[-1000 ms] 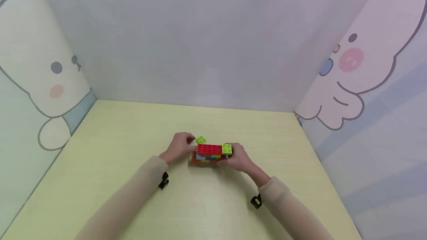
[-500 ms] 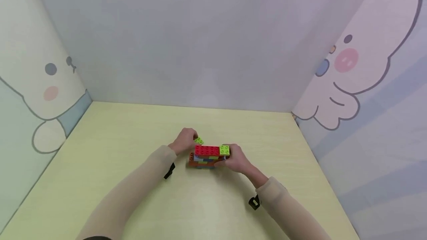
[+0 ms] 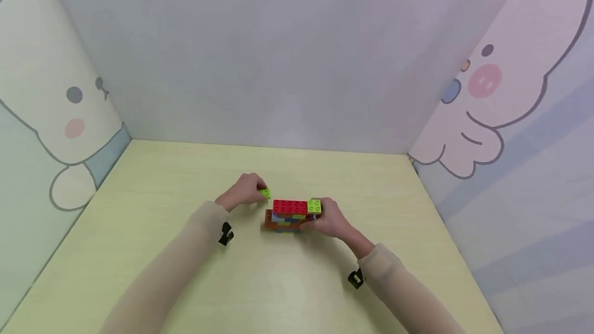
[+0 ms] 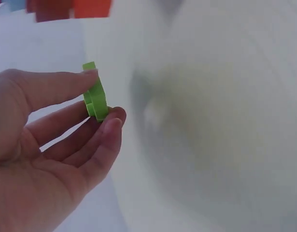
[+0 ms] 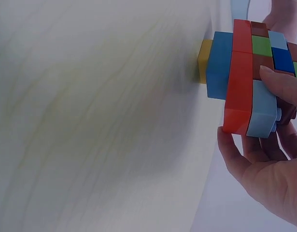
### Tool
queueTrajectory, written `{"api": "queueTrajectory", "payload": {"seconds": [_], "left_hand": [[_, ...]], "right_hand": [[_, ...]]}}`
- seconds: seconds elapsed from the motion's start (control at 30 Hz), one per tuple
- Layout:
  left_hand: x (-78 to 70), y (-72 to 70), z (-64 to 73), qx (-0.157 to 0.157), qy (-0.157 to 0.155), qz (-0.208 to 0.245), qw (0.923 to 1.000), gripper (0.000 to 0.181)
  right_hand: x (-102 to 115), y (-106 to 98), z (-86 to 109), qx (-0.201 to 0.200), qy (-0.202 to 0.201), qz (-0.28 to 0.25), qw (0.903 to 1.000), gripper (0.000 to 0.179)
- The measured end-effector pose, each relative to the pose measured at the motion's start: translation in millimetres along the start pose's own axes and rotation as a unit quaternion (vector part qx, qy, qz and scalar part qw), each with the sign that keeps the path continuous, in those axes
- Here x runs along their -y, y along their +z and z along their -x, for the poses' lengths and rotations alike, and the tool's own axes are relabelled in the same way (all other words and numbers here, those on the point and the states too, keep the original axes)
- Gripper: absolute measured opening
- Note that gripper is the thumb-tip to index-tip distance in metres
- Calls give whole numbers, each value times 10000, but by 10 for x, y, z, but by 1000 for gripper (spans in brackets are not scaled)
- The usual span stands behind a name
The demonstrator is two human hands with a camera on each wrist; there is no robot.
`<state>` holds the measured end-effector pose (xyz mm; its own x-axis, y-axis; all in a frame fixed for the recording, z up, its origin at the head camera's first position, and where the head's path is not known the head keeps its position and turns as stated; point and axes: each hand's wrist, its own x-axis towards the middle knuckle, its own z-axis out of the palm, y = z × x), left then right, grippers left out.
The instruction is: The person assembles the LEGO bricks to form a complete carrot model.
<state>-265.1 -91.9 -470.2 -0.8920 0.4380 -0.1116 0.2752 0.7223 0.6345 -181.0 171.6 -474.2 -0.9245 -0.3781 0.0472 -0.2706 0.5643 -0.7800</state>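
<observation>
My left hand [image 3: 245,189] pinches a small lime-green toy brick [image 4: 96,96] between thumb and fingers. In the head view it is just beyond and left of a stacked block of toy bricks [image 3: 290,207]. That stack has red studded bricks and one lime-green brick [image 3: 314,206] along its top. Its lower layers mix red, brown, light blue, dark blue and green, and a yellow brick [image 5: 203,62] shows at its base. My right hand [image 3: 329,219] grips the stack's right end, with the thumb on the near side and the fingers curled behind.
All this is on a pale yellow table [image 3: 287,287]. A grey cloth wall [image 3: 278,66] rises behind it, and cartoon-printed side panels [image 3: 547,169] border it. Black camera mounts [image 3: 356,278] hang below the sleeves.
My left hand has reached to the lime-green brick lying behind the stack, taken hold of it and drawn it to the left. The right hand stays on the stack.
</observation>
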Motion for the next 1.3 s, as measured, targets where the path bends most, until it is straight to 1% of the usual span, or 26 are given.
{"api": "queueTrajectory", "payload": {"seconds": [0.07,0.17,0.27,0.4,0.5,0.6,0.7,0.77,0.93,1.1,1.3], "left_hand": [[-16,-79,72,38,93,15,9999,33],[-71,-173,203,-8,194,100,9998,36],[-140,-255,356,-56,257,231,9994,37],[-221,-355,566,-89,447,462,9979,37],[-291,-405,697,-176,612,652,9958,36],[-382,-398,788,-191,817,752,9936,35],[-473,-343,834,-169,1018,792,9915,36],[-519,-301,844,-219,1099,772,9907,36],[-567,-217,841,-426,1177,553,9906,34],[-596,-178,822,-428,1188,396,9912,32],[-635,-169,798,-329,1188,169,9922,32]], "right_hand": [[5,-3,-10,-10,-19,25,10000,36],[21,-6,-24,-18,1,63,10000,36],[42,-2,-36,11,31,72,10000,36],[67,11,-38,72,80,77,9999,37],[73,15,-31,69,70,67,9999,37],[65,13,-15,46,68,64,9999,37],[52,7,0,11,74,98,9999,37],[45,6,2,-2,59,139,9999,37],[42,1,-5,-11,29,229,9997,37],[38,-12,-1,-13,62,201,9998,37],[32,-18,3,6,-11,198,9998,37]]}}
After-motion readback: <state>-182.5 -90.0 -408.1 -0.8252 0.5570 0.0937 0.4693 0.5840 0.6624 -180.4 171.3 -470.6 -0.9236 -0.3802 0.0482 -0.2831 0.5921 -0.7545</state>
